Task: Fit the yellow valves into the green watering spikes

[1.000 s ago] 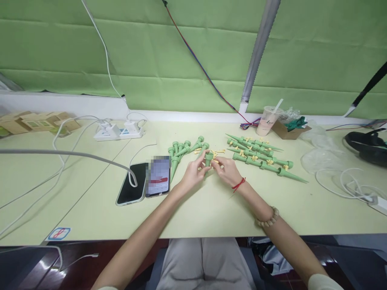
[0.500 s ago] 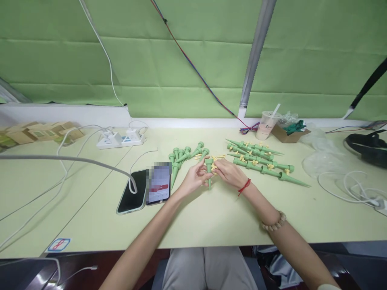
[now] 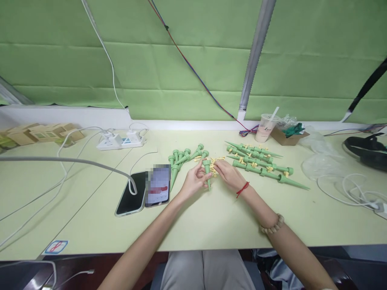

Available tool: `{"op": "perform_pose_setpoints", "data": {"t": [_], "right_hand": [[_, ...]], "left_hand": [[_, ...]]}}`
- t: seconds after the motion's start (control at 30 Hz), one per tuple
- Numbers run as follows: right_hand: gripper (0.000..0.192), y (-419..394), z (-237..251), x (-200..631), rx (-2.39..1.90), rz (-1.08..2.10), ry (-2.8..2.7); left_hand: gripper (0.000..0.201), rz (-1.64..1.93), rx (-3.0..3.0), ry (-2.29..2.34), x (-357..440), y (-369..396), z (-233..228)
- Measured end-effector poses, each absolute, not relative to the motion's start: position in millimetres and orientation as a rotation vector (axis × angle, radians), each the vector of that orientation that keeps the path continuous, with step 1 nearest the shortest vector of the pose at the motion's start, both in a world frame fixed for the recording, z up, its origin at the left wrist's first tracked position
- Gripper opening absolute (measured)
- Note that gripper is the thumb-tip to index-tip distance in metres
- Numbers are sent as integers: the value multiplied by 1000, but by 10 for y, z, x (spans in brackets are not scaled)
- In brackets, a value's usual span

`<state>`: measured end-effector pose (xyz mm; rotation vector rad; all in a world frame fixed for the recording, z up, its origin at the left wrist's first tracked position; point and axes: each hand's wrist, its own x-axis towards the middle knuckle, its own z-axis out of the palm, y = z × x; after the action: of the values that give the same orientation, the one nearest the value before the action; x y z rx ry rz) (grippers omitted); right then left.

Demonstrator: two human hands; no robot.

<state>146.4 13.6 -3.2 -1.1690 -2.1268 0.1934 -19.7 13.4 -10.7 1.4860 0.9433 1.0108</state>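
My left hand point(image 3: 196, 179) is closed around a green plant watering spike point(image 3: 207, 169), held upright with its point down. Close by on the right, my right hand point(image 3: 227, 172) has its fingers pinched together over a pile of small yellow valves point(image 3: 214, 170); what sits between the fingertips is too small to make out. Beyond my left hand lies a heap of green spikes point(image 3: 179, 161). To the right, several green spikes with yellow valves fitted point(image 3: 260, 161) lie in rows.
Two phones, a dark one point(image 3: 132, 194) and a lit one point(image 3: 158, 186), lie left of my hands. A power strip point(image 3: 121, 141) with white cables stands behind them. At the back right are a drink cup point(image 3: 265, 129), a small cardboard box point(image 3: 286, 138) and clear plastic bags point(image 3: 317, 163).
My right hand has drawn slightly away from the spike, leaving a small gap over the yellow valves. My left hand still holds the spike. The view has tilted slightly.
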Motion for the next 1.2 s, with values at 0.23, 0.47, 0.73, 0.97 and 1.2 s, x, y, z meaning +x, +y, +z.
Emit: {"op": "perform_pose_setpoints", "data": {"t": [0.23, 0.47, 0.73, 0.97, 1.2], "right_hand": [[29, 78, -126, 1331, -1248, 491, -1935], [40, 113, -134, 1314, -1224, 908, -1794], [33, 112, -152, 1357, -1225, 171, -2141], [49, 63, -219, 1220, -1132, 1191, -1654], [36, 50, -105, 1295, -1239, 498, -1981]], "left_hand": [[63, 1117, 1949, 1167, -191, 71, -146], [61, 1157, 1931, 1142, -187, 108, -165], [64, 1004, 1653, 1022, -191, 111, -133], [57, 1072, 2123, 1105, -196, 93, -165], [58, 1080, 1890, 1113, -199, 134, -134]]}}
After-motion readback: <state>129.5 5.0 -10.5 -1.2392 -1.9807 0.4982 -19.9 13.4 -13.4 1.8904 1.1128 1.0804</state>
